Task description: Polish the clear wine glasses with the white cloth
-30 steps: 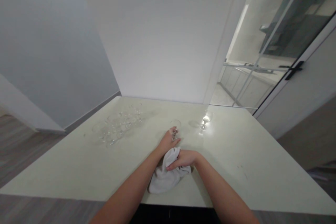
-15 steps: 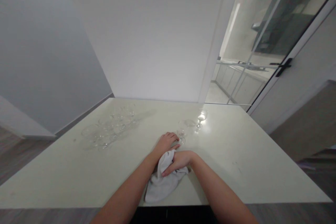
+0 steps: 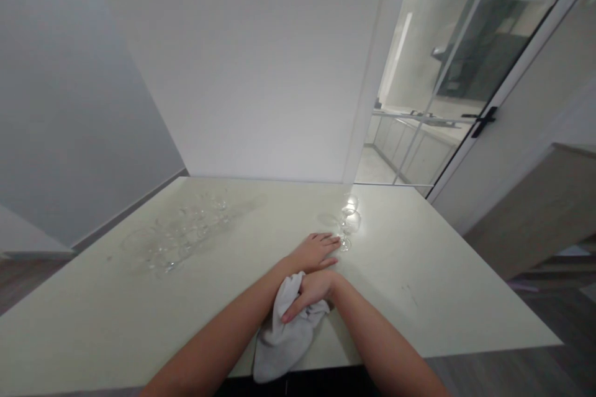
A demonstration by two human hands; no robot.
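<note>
My left hand (image 3: 317, 252) lies low over the table, palm down, with its fingers stretched out and apart. Its fingertips reach the foot and stem of a clear stemmed glass (image 3: 351, 222), which stands upright; whether they press on it is hard to see. Just behind that stands a second stemmed glass (image 3: 350, 201), partly overlapped by the first. Nearer to me, my right hand (image 3: 313, 291) grips a crumpled white cloth (image 3: 284, 347), bunched between thumb and fingers. The cloth hangs down toward the table's front edge and rests against my left forearm.
On the left of the pale table (image 3: 121, 329) stand several clear glasses (image 3: 181, 232) in a close group, hard to tell apart. Behind the table rises a white wall (image 3: 261, 87). A glazed door (image 3: 419, 93) with a black handle (image 3: 485, 121) is at the right.
My left hand has moved right, and the nearer glass has shifted right with it, close to the other glass. My right hand still grips the cloth. The view has turned slightly.
</note>
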